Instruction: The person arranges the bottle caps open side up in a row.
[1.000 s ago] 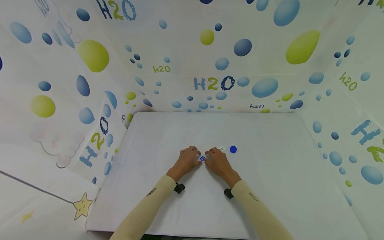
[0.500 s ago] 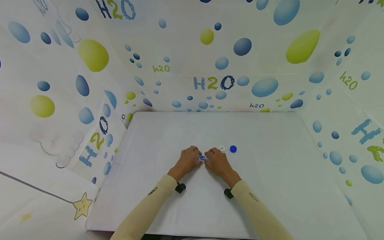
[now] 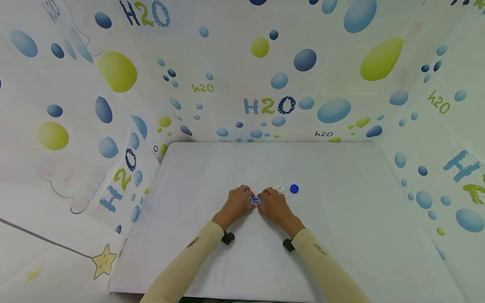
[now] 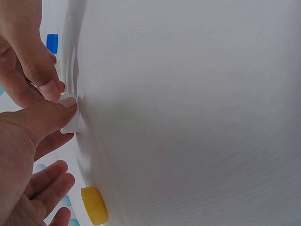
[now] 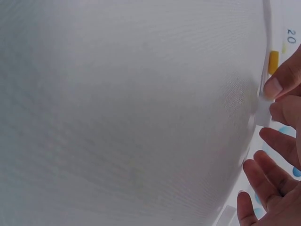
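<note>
Both hands pinch one small cap (image 3: 255, 200) between them at worktop (image 3: 341, 235) centre: left hand (image 3: 238, 203) at 9 o'clock, right hand (image 3: 275, 205) at 3. We judge even fingertip pressure keeps it steady.

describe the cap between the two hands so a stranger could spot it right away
On the white table, find where the left hand and right hand meet. The small blue cap sits pinched between their fingertips; the white cap and plain blue cap lie untouched to its right.
</note>
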Motion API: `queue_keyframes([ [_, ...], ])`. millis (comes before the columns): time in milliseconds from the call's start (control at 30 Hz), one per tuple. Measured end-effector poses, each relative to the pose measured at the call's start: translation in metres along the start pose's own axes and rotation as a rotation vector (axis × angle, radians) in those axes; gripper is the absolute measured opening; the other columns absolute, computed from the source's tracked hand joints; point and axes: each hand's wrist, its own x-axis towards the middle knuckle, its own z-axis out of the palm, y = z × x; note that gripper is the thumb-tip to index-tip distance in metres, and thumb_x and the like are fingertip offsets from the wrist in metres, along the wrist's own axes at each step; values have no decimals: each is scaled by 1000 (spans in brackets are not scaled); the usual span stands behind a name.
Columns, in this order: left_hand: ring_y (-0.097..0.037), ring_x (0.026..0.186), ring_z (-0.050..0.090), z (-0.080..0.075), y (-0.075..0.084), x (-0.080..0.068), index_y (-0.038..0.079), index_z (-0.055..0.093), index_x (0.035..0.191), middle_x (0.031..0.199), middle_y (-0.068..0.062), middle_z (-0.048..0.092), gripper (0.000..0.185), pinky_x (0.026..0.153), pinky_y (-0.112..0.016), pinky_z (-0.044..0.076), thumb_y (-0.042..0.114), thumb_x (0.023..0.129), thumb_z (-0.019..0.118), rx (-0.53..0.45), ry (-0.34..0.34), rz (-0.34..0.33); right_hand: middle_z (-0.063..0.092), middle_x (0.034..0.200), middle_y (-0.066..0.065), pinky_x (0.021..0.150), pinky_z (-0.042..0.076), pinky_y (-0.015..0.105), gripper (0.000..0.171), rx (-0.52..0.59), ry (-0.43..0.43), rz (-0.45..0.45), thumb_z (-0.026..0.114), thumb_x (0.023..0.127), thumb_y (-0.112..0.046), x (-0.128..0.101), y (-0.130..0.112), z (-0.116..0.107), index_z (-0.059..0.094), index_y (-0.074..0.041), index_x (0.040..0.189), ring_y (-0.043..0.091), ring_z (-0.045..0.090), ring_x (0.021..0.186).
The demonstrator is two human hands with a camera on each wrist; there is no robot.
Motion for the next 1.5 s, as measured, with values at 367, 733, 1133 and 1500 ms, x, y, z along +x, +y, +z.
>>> queue_keyframes([
  [367, -37, 128, 59, 1, 0, 0, 12, 72, 121, 139, -15, 60, 28, 108, -60, 43, 30, 100, 76, -1, -2, 1, 63, 132, 13, 98, 50, 59, 36, 1, -34, 22, 74, 100, -29, 1, -1, 0, 72, -9, 130, 35, 61, 122],
  [733, -34, 129, 59, 0, 1, -2, 12, 72, 121, 139, -13, 60, 29, 108, -59, 44, 32, 100, 75, 28, -9, -3, 64, 134, 10, 96, 47, 57, 37, -35, -62, 17, 74, 101, -34, 0, 1, 2, 72, -13, 132, 33, 61, 121],
  [1133, -35, 128, 60, -1, 1, -2, 12, 72, 122, 139, -14, 60, 28, 108, -59, 45, 31, 101, 74, 44, -1, 1, 65, 134, 11, 96, 46, 57, 37, -28, -51, 13, 74, 101, -34, 2, 2, 6, 72, -15, 133, 34, 60, 122],
  [1500, -35, 130, 59, -2, -2, -3, 13, 72, 123, 141, -14, 59, 29, 109, -59, 44, 32, 102, 73, 23, 3, -2, 65, 131, 10, 96, 46, 58, 35, -33, -33, -7, 75, 100, -31, 2, -1, 6, 72, -16, 131, 32, 62, 119],
])
